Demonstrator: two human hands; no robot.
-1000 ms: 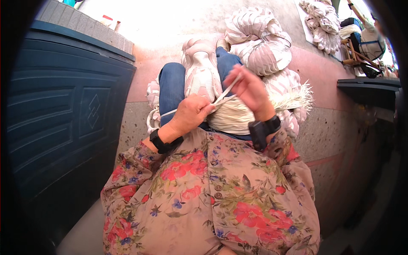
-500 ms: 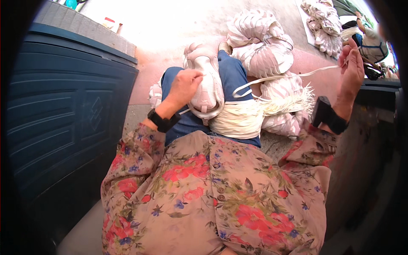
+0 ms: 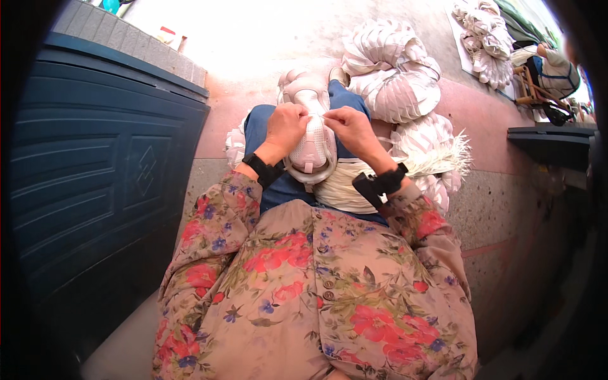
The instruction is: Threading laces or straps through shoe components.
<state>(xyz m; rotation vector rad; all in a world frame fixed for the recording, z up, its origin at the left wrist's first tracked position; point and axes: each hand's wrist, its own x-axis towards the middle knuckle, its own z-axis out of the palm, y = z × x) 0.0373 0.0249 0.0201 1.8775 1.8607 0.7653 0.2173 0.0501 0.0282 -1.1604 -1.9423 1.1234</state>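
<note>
A pale pink and white shoe upper lies along my lap, its heel end toward me. Over its left side, my left hand is closed, fingertips pinched at the edge of the upper's opening. From the right, my right hand comes in with thumb and forefinger pinching a thin white shoelace, only a short bit of which shows between the two hands. The fingertips of both hands nearly meet, and what lies under the left ones is hidden. A thick bundle of cream shoelaces lies across my right thigh, its frayed-looking ends spread out to the right.
Coiled rows of pale uppers lie on the floor ahead, with another pile beside my right leg. A dark blue panelled door stands close on my left. Far right are more uppers and another person.
My right hand has come in from far out on the right, where it held the stretched lace, to the shoe upper beside my left hand. The left hand has shifted slightly.
</note>
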